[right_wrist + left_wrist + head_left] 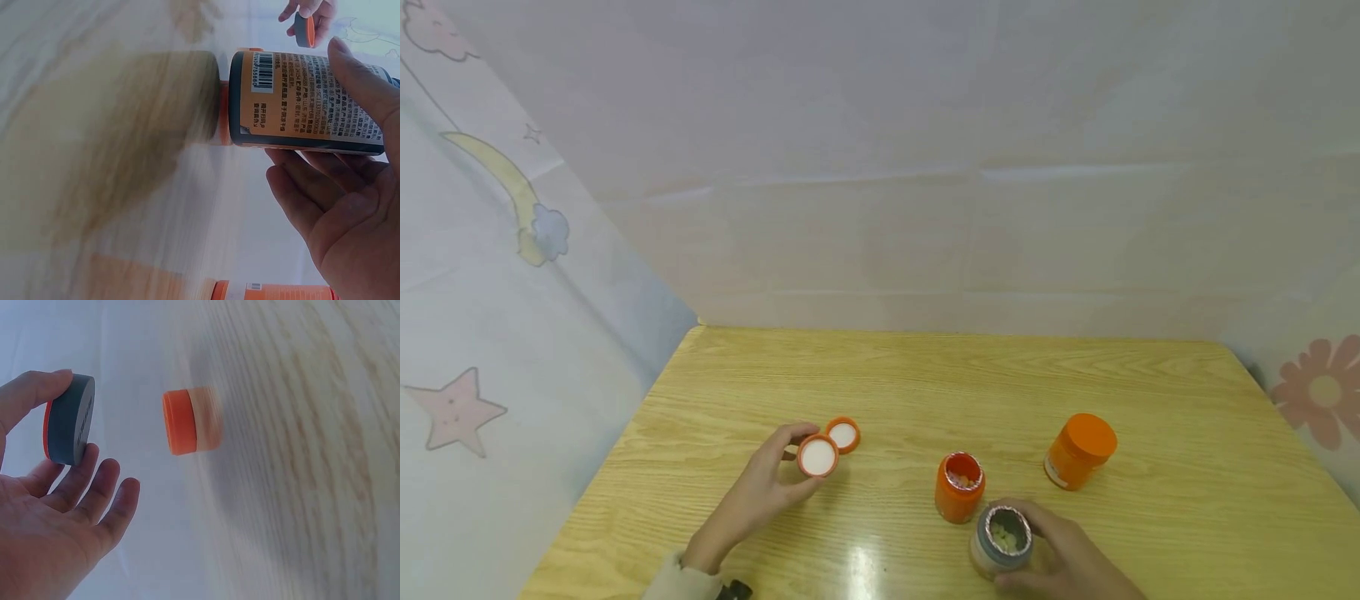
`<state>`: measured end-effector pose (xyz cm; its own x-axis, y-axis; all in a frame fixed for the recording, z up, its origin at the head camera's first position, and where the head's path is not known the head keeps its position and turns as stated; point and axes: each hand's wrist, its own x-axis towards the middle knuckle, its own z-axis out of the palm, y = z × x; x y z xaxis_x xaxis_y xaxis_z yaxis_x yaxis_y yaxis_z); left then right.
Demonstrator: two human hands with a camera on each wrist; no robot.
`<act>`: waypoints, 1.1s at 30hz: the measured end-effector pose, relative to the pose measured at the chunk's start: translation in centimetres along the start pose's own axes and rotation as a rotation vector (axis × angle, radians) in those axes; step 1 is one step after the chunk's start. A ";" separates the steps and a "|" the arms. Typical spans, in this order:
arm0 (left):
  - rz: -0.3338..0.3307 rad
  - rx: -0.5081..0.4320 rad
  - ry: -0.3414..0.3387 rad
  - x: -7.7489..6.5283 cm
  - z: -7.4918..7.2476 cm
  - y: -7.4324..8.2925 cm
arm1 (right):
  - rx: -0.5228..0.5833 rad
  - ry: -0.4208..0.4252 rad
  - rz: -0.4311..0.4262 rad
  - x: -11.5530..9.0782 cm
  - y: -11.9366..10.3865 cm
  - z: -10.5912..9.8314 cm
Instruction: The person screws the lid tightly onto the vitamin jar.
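My left hand [762,492] pinches a dark grey jar lid [70,419] between thumb and fingers, above the table. In the head view its orange rim and white lining face up. An orange lid [844,435] lies on the table just beyond it, lining up. My right hand [1060,557] grips an uncapped dark grey jar [1002,542] round its side; pale pieces show inside its foil-edged mouth. Printed text and a barcode cover this jar's orange label [294,94]. A narrow gap seems to part its base from the table. Close behind stands an uncapped orange jar [958,492] with small pieces in it.
A capped orange jar [1079,452] stands upright on the right side of the wooden table [760,375]. White cloth [880,250] hangs behind the table's far edge, and printed cloth [550,333] hangs at the left.
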<state>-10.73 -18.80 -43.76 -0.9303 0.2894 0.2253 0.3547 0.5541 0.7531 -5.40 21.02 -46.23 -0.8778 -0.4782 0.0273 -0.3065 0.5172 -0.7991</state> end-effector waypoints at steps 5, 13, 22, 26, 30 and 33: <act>0.046 0.004 0.002 -0.1 0.1 0.7 | 0.061 -0.044 0.001 0.0 -0.4 0.2; 0.169 0.006 -0.004 -0.5 0.5 1.2 | 0.073 -0.052 -0.068 0.0 -0.2 0.6; 0.222 0.023 0.007 -1.0 1.2 1.9 | 0.086 -0.076 -0.045 0.2 -0.6 1.1; 0.210 0.030 0.005 -1.0 1.4 2.1 | 0.132 -0.114 -0.001 0.3 -0.8 1.2; 0.192 0.033 -0.014 -1.1 1.6 2.2 | 0.173 -0.131 -0.004 0.3 -0.8 1.4; 0.175 0.032 -0.031 -1.3 1.7 2.4 | 0.210 -0.148 -0.004 0.3 -0.7 1.5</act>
<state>-8.56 -16.55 -43.28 -0.8511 0.4070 0.3316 0.5140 0.5177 0.6840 -4.93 19.43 -46.59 -0.8087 -0.5865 -0.0445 -0.2134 0.3632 -0.9069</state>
